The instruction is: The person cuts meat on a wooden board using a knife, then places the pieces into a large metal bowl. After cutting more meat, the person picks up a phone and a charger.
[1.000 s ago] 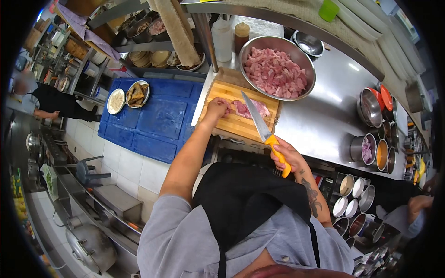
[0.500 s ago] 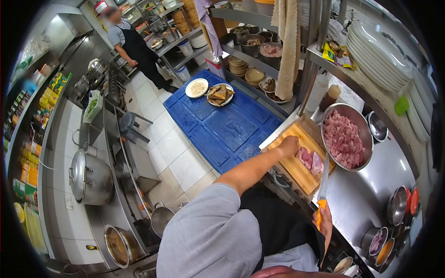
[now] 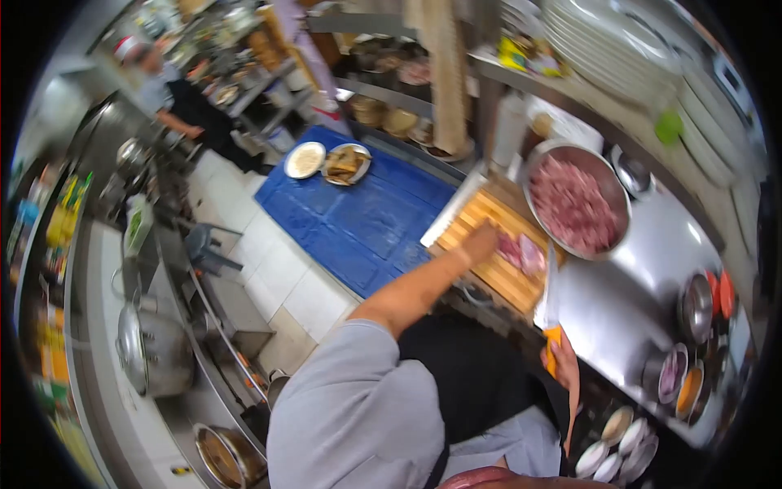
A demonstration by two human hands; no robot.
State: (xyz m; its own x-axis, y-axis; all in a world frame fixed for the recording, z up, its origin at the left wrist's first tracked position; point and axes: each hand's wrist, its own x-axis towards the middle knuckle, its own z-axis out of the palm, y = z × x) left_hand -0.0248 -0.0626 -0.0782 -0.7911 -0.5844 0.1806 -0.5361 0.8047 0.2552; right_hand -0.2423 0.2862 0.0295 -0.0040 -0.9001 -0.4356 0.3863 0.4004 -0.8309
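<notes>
On the wooden cutting board lies a piece of raw pink meat. My left hand is closed at the left end of this meat, its fingertips partly hidden. My right hand grips the orange handle of a kitchen knife. The blade points away from me along the board's right edge, close to the meat but apart from it. Just beyond, a large metal bowl holds a heap of cut raw meat.
A blue lid-like surface beyond my left arm bears two plates of food. A steel counter extends right, with small metal bowls. Stacked white plates stand on the shelf above. Another person stands at the back left.
The view has swung, so the board, bowl and blue surface appear farther left. Both hands keep about the same places relative to the board; the knife is still held beside the meat.
</notes>
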